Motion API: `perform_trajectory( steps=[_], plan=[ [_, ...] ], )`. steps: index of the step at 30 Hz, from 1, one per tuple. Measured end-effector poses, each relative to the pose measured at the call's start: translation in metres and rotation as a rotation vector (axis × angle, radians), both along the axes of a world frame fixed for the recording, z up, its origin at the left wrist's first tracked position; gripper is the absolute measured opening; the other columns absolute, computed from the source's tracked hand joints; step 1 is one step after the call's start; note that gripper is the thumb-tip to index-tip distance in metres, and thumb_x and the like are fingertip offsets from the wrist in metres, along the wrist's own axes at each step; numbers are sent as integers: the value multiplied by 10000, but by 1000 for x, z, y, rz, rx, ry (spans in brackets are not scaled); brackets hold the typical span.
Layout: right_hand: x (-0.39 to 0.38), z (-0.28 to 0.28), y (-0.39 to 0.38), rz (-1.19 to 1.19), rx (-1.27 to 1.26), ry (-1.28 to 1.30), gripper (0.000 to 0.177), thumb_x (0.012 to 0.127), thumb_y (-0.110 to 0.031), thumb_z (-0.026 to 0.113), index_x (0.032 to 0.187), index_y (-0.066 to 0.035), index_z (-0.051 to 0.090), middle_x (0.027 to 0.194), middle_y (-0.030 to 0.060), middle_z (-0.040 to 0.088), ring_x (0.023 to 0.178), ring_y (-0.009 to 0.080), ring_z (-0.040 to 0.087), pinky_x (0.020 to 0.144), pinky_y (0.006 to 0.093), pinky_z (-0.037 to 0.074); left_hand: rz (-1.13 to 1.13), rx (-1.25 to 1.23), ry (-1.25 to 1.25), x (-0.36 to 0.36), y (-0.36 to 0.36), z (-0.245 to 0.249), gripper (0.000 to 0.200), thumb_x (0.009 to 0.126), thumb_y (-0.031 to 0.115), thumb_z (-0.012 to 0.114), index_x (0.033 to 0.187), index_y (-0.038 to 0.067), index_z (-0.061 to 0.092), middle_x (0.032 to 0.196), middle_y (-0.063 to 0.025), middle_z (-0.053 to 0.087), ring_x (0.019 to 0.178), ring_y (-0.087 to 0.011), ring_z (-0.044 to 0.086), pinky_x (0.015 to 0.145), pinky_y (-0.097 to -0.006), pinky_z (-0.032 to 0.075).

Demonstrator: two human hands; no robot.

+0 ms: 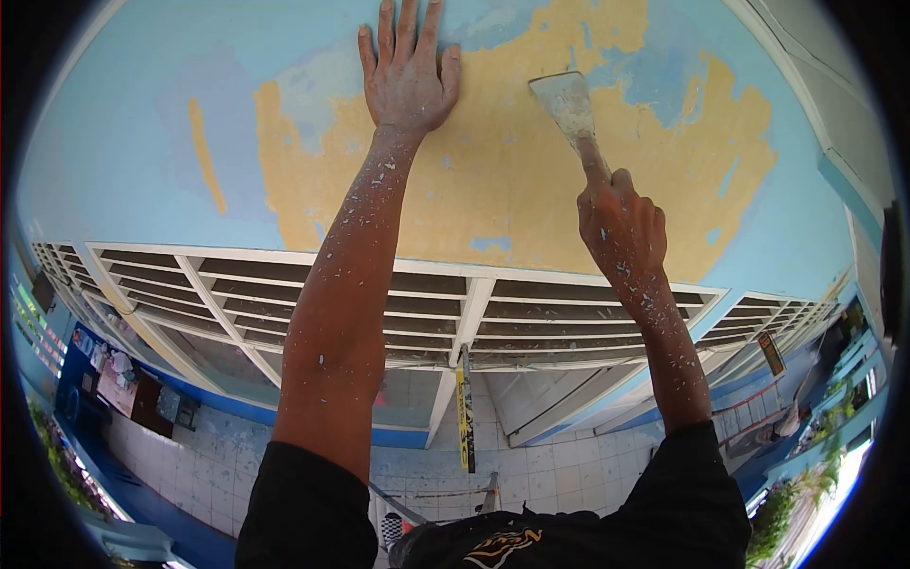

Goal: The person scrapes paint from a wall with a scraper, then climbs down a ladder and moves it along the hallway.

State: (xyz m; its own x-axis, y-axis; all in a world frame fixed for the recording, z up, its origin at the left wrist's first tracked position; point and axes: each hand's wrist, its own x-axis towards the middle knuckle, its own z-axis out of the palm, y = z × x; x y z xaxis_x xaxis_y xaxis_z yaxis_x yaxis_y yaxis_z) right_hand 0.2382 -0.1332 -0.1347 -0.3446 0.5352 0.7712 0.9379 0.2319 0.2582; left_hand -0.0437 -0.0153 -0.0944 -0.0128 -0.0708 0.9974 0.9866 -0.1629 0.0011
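My right hand (621,223) is wrapped round the handle of a scraper (567,104), with the index finger laid along it towards the blade. The broad, paint-smeared blade rests at the wall (474,190), over a bare yellow patch. Around that patch light blue paint (142,123) remains, with some bluish-grey areas at its edges. Further left, my left hand (408,81) lies flat on the wall with fingers spread, holding nothing. Paint flakes are scattered over both forearms.
Below the painted wall runs a white slatted frame (474,303). A yellow-and-black strip (464,417) hangs under its middle. Far below is a tiled floor (531,474) with flakes on it. Part of what looks like a ladder (491,493) shows near my body. Plants (777,522) stand at the lower right.
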Motion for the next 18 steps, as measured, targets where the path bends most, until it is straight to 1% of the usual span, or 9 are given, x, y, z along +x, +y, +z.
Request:
perform_trajectory(
  steps=[3, 5, 7, 8, 9, 11, 14, 17, 18],
  plan=[
    [15, 2, 6, 71, 33, 104, 555, 936, -109, 631, 1486, -146, 560, 721, 129, 610, 549, 334, 652, 519, 457, 541, 16, 1, 11, 1, 1, 1, 635, 1061, 416, 427, 1655, 238, 294, 1725, -58, 247, 1594, -341, 185, 1284, -587, 99],
    [10, -1, 4, 89, 50, 128, 557, 939, -111, 632, 1489, -136, 552, 712, 131, 610, 544, 336, 646, 506, 453, 536, 1, 13, 20, 0, 4, 0, 632, 1061, 414, 413, 1656, 241, 291, 1725, -62, 251, 1594, -344, 189, 1281, -594, 97],
    [17, -27, 13, 47, -6, 184, 654, 955, -163, 639, 1572, -131, 425, 785, 149, 629, 565, 331, 683, 513, 451, 562, -10, 14, 29, -2, 6, -1, 625, 1067, 421, 396, 1656, 239, 291, 1725, -64, 252, 1593, -350, 192, 1278, -601, 96],
    [17, -40, 14, 4, -53, 198, 697, 953, -167, 652, 1596, -139, 386, 780, 136, 619, 552, 317, 680, 490, 446, 554, -7, 13, 33, -2, 6, -1, 619, 1069, 416, 397, 1651, 230, 299, 1722, -72, 261, 1591, -364, 194, 1269, -615, 99],
    [14, -43, 14, 5, -36, 191, 708, 950, -172, 663, 1598, -128, 382, 775, 125, 615, 551, 307, 680, 476, 439, 547, -1, 11, 30, -2, 5, 0, 617, 1069, 410, 401, 1651, 230, 300, 1722, -74, 261, 1590, -367, 194, 1267, -618, 101],
    [10, -34, 22, -5, -57, 227, 699, 949, -178, 669, 1588, -107, 396, 788, 135, 626, 556, 311, 684, 471, 432, 543, 15, -7, 32, -2, 6, 0, 614, 1069, 398, 408, 1649, 230, 302, 1722, -78, 260, 1590, -372, 194, 1264, -622, 104],
    [4, 1, 41, 92, 81, 297, 697, 951, -191, 676, 1586, -103, 401, 803, 145, 639, 571, 306, 696, 478, 431, 546, 25, 13, 49, -1, 6, 0, 616, 1064, 393, 423, 1639, 200, 314, 1712, -97, 276, 1579, -392, 213, 1251, -652, 100],
    [-3, -18, 22, 67, -18, 330, 699, 954, -195, 673, 1589, -102, 395, 821, 156, 653, 587, 306, 707, 496, 437, 554, 43, -10, 51, -3, 12, 1, 671, 1057, 451, 440, 1624, 119, 300, 1712, -142, 246, 1581, -419, 167, 1227, -700, 61],
    [-5, -32, 14, 35, -73, 336, 695, 957, -193, 669, 1589, -101, 395, 828, 162, 658, 595, 306, 711, 506, 439, 556, 43, -25, 3, 6, 11, -1, 697, 1050, 466, 454, 1618, 95, 293, 1712, -156, 231, 1583, -425, 145, 1219, -711, 46]
  ],
)
